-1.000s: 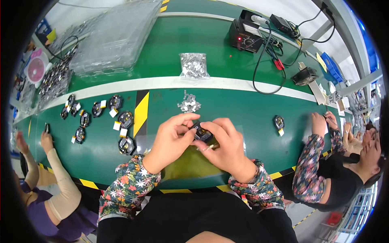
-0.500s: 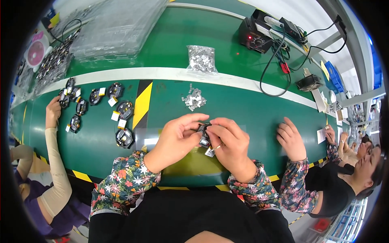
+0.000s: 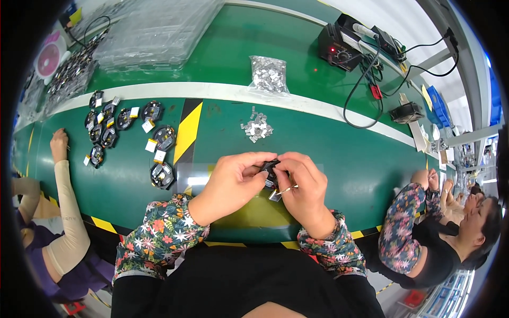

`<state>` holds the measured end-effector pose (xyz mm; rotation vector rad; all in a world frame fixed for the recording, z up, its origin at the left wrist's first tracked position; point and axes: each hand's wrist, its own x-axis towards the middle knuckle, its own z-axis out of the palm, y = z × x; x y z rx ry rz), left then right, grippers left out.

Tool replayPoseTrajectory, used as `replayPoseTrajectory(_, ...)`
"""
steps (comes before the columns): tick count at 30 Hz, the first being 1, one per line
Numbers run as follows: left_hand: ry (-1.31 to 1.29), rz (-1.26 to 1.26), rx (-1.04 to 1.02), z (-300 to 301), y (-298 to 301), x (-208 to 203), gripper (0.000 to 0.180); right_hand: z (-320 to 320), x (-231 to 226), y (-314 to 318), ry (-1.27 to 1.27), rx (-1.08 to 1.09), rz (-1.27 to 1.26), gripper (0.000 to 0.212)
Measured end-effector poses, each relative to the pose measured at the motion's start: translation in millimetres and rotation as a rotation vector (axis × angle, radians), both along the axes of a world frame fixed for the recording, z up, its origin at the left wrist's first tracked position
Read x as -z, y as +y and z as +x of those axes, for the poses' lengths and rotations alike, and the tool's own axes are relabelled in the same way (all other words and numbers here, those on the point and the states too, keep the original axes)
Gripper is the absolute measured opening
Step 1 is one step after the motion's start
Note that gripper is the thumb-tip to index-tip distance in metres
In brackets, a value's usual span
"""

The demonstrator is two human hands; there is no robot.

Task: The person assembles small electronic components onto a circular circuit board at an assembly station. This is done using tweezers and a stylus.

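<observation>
Over the middle of the bench, my left hand [image 3: 228,180] grips a small black round electronic housing [image 3: 269,168] between thumb and fingers. My right hand [image 3: 304,183] is closed on the same part from the other side, its fingertips at the upper edge. A thin pale stick-like tool [image 3: 289,189] pokes out from under my right fingers; its kind is hard to make out. Below the housing hangs a small silvery flat piece [image 3: 275,195]. Fingers hide much of the housing. Beyond my hands lies a heap of small silvery metal pieces [image 3: 256,129].
Several black housings with white batteries [image 3: 162,175] lie to the left. Behind the white rail [image 3: 212,94] are a clear bag of metal pieces [image 3: 268,75], plastic trays [image 3: 154,42] and a black soldering station [image 3: 339,50] with cables. Co-workers sit on both sides, one hand [image 3: 59,144] at left.
The left co-worker's hand has drawn away from the black housings, to the left. The right co-worker's hand has pulled back rightward from the bench. My hands stay on the housing.
</observation>
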<state>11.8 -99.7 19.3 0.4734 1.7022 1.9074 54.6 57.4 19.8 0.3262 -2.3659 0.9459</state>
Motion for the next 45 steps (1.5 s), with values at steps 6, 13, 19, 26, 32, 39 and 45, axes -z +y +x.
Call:
replayPoseTrajectory(6, 0.026, 0.013, -0.027, 1, 0, -1, 0.034, -1, 2, 1, 0.026, -0.010, 0.034, 0.017)
replayPoseTrajectory(13, 0.029, 0.009, -0.069, -1, 0, -2, 0.018, 0, 2, -2, 0.065, -0.045, 0.039, 0.020)
replayPoseTrajectory(19, -0.195, 0.042, 0.033, -14, -7, -3, 0.011, 0, 5, -5, 0.126, -0.094, 0.091, 0.020)
replayPoseTrajectory(26, -0.239, -0.006, 0.031, -16, -9, -8, 0.010, 3, 5, -9, 0.034, -0.072, 0.003, 0.022)
replayPoseTrajectory(32, -0.260, 0.045, 0.009, -15, -7, -5, 0.013, 3, 8, -10, 0.070, -0.087, -0.001, 0.022)
replayPoseTrajectory(39, -0.263, 0.022, 0.024, -16, -8, -3, 0.015, 2, 7, -10, 0.108, -0.091, 0.070, 0.020)
replayPoseTrajectory(45, -0.271, 0.017, 0.027, -15, -7, -2, 0.017, 5, 1, -7, 0.077, -0.106, 0.109, 0.018)
